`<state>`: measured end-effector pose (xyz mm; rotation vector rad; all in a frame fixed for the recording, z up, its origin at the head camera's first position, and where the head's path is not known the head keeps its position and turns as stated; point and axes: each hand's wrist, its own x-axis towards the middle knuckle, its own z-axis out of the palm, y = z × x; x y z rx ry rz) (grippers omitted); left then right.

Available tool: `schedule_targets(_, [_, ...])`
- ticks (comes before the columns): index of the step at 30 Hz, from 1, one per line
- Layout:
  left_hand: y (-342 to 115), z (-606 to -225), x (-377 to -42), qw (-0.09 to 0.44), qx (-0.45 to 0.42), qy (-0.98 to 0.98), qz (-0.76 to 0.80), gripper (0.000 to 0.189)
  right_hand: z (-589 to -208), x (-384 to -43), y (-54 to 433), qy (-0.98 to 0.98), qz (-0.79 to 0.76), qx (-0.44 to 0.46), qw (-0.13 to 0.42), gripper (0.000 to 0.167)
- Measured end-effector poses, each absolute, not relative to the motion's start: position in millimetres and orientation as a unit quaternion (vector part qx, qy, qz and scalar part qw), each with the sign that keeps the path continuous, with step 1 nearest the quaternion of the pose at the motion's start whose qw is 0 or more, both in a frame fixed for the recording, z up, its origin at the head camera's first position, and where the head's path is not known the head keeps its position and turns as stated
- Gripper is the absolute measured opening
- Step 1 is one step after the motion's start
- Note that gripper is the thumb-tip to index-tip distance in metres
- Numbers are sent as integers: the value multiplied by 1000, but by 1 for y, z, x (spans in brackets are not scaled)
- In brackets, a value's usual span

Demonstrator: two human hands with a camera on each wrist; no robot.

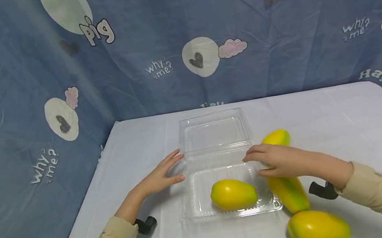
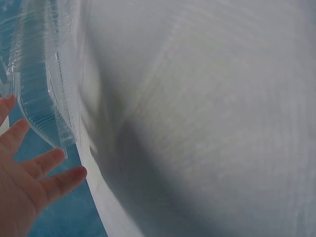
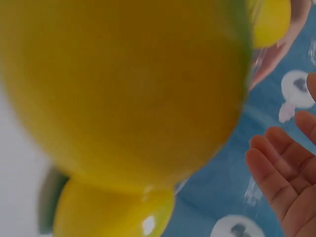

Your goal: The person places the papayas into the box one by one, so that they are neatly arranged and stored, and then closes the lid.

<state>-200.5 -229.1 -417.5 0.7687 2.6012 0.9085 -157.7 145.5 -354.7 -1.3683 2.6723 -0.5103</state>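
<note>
A clear plastic clamshell box (image 1: 201, 201) lies unfolded on the table, its lid (image 1: 215, 132) laid back at the far side. One yellow papaya (image 1: 233, 194) rests in the near half of the box. My left hand (image 1: 159, 177) is at the box's left side, fingers spread and holding nothing; whether the fingertips touch the rim I cannot tell. Above the box's right edge is my right hand (image 1: 282, 159), its fingers loosely bent with nothing in them. Partly hidden beneath it are a papaya at the back (image 1: 278, 137) and a green-streaked papaya (image 1: 289, 195).
Another papaya (image 1: 318, 228) lies at the near right, touching the green-streaked one. White cloth covers the table (image 1: 354, 123). A blue printed curtain (image 1: 147, 26) hangs behind it and along the left side. A black wrist mount (image 1: 146, 225) sits under the left wrist.
</note>
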Motion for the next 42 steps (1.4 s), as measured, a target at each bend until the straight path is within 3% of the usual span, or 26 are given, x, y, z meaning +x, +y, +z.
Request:
schedule_targets(9, [-231, -417, -200, 142, 263, 903, 310, 70, -354, -152, 107, 839, -116, -524, 90, 38])
schedule_targets(18, [-228, -415, -199, 145, 267, 901, 311, 69, -362, -151, 88, 829, -79, -541, 118, 40])
schedule_targets(27, [-228, -414, -199, 146, 268, 900, 311, 70, -367, -149, 74, 840, -94, -483, 229, 58])
schedule_targets(42, [-230, -417, -201, 144, 267, 902, 308, 71, -364, -152, 73, 836, -166, -467, 236, 58])
